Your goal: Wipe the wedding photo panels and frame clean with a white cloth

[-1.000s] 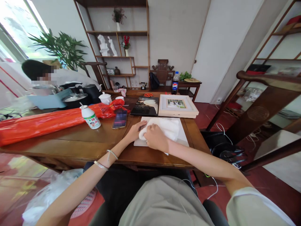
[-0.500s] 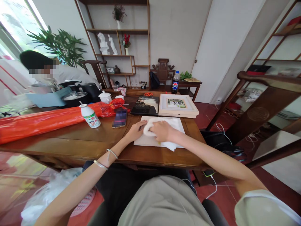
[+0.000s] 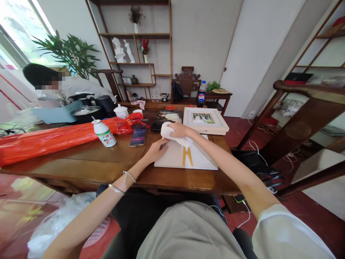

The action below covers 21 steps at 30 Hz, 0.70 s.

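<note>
The white cloth is up off the white panel! Half a second ago it was bunched low against the panel's middle; a second ago it lay spread across it. Now the right hand has carried it toward the far edge, with the fingers closed tight around the wad. A loose tail hangs down from the fist and seems just to brush the panel's far part.

That lift uncovers a forked wooden stand piece lying flat on the panel, which was hidden under the cloth before. As I read it, the wiping stroke across the middle is over and the surface there lies bare.

The left hand hasn't budged. It sits at the panel's left edge with its fingers stretched flat, pressing down and gripping nothing. So the cloth is well inside the right fingers and a little apart from the left ones, up and to their right.

The panel lies on the wooden worktop, near the front edge. Just beyond the raised cloth sit a dark picture and a pale framed photo, side by side. To the left lie a phone, a small white bottle and a long orange plastic roll. Another person is bent over pots at the far left.
</note>
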{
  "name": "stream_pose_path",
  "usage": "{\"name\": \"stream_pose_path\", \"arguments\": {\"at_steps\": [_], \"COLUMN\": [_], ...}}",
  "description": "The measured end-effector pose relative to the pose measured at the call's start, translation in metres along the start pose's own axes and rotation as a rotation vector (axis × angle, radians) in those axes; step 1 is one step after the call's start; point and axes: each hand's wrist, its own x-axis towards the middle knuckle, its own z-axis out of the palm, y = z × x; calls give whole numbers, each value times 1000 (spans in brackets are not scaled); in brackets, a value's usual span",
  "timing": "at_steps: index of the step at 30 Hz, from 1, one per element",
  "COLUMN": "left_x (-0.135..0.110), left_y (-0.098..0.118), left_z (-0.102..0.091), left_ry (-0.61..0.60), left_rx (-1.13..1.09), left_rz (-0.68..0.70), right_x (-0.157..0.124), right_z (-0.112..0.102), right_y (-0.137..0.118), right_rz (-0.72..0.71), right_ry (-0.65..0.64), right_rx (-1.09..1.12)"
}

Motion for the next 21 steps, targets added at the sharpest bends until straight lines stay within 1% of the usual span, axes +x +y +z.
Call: {"name": "stream_pose_path", "arguments": {"at_steps": [2, 4, 9, 11, 13, 14, 16, 18, 21], "left_x": [0, 0, 0, 0, 0, 0, 0, 0, 0], "left_y": [-2, -5, -7, -7, -7, -7, -7, -6, -6], "left_z": [1, 2, 3, 3, 3, 4, 4, 3, 3], "left_ry": [1, 2, 4, 3, 6, 8, 12, 14, 14], "left_rx": [-6, -13, -15, -12, -10, -9, -10, -13, -10], "left_rz": [0, 9, 16, 15, 17, 18, 19, 19, 25], "right_x": [-6, -19, -69, -90, -111, -122, -143, -166, -194], "right_z": [-3, -8, -17, -16, -13, -10, -6, -3, -1], "right_y": [7, 15, 45, 54, 57, 55, 42, 18, -19], "right_rz": [48, 73, 192, 233, 249, 246, 207, 137, 20], "right_ry": [-1, -3, 6, 24, 40, 45, 31, -11, -67], "right_rx": [6, 6, 43, 36, 4, -21, -79, -109, -62]}}
